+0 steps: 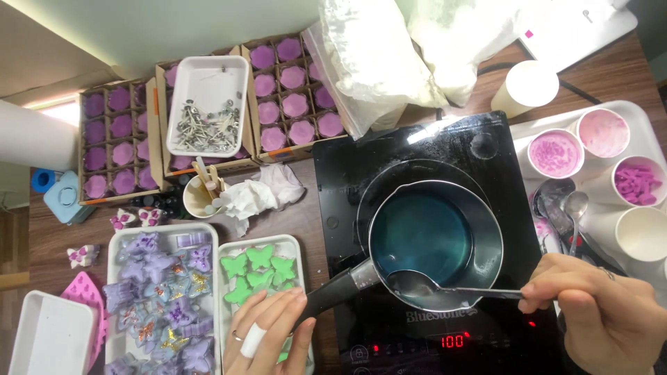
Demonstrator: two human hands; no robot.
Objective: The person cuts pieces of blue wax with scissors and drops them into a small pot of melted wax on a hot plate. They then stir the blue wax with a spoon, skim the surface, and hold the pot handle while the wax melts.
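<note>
Firmly, a metal spoon (424,285) is pinched by its thin handle in the closed fingers of the right hand (601,305), with the bowl of the spoon held over the near rim of a small saucepan (435,243). The spoon is kept nearly level, apparently so that nothing is spilled from it. The dark handle of the saucepan is gripped from the side by the left hand (267,333), fingers curled about it, seemingly to steady the pan; a white band is seen on one finger. Teal liquid fills the pan, which is set on the ring of a black induction hob (500,149) with red digits lit at its front edge.

Further out, a white tray of green butterfly shapes (260,271) lies just beside the left hand, and a tray of purple butterfly shapes (163,298) beside that. Paper cups with purple and pink pieces (636,182) are grouped on a tray to the right, within reach of the spoon hand. Cardboard boxes of purple flower-shaped pieces (292,90) and a dish of metal wick holders (206,125) stand behind.
</note>
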